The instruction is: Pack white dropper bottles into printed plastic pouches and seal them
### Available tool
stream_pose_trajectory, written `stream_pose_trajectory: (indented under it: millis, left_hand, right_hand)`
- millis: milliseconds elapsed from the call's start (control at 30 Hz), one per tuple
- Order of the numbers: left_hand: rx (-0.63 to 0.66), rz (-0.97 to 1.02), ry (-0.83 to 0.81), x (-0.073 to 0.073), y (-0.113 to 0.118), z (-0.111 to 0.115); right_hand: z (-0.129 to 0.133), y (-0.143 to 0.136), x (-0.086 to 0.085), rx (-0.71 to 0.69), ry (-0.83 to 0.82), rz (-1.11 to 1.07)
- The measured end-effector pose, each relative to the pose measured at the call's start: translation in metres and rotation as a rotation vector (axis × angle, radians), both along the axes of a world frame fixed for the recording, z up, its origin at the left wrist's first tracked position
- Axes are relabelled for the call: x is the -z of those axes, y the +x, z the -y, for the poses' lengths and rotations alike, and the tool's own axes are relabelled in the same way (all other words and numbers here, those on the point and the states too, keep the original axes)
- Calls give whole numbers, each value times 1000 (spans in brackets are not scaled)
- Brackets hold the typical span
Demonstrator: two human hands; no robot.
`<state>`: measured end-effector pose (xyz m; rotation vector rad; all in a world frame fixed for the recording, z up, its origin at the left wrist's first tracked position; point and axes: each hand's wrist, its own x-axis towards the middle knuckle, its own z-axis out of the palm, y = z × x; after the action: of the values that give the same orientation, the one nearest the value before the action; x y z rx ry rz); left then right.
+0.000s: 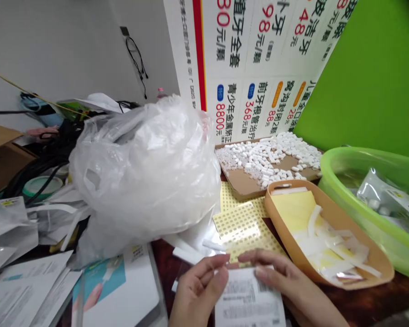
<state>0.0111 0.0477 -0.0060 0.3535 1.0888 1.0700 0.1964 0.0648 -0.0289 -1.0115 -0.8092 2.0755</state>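
Note:
Near the bottom centre, a white printed packet point(248, 297) lies between my two hands. My left hand point(202, 286) pinches at its upper left corner, thumb and fingertips close together; whatever is between them is too small to make out. My right hand point(279, 274) holds the packet's upper right part, with the thumb on the printed face and the fingers curled over the top edge. Just beyond the fingertips lie yellow sheets of small round stickers point(240, 220).
A bulky clear plastic bag point(150, 168) stands at centre left. Behind are many white pieces on a cardboard tray point(238, 181). To the right are an orange tray point(276, 209) with paper strips and a green basin point(337, 181). Printed boxes point(139, 286) lie at lower left.

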Motion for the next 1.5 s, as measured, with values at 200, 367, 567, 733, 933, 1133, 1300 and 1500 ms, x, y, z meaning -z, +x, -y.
stream_pose_trajectory:
  millis: [200,367,567,733,933,1133,1300,1500]
  left_hand:
    - [41,-37,26,-11,6,4]
    - [71,-41,77,-10,6,6]
    - [215,-61,86,-13,-6,13]
    - [311,-30,87,-11,-13,21]
    - [274,-92,115,-3,-10,39]
    - [216,-114,168,-2,-9,56]
    - [184,-20,169,-8,-5,57]
    - [165,-49,143,-14,-1,69]
  right_hand:
    - [-5,-3,-11,201,-86,-62]
    - [1,-9,-7,299,-142,-105]
    - [30,-13,-15,233,-95,-81]
    - [40,-2,-14,92,-124,-109]
    - [49,5,-15,233,-244,25]
    - [65,2,-24,326,-168,71]
    - [78,9,-19,266,-83,128]
    - [88,22,-20,149,117,193]
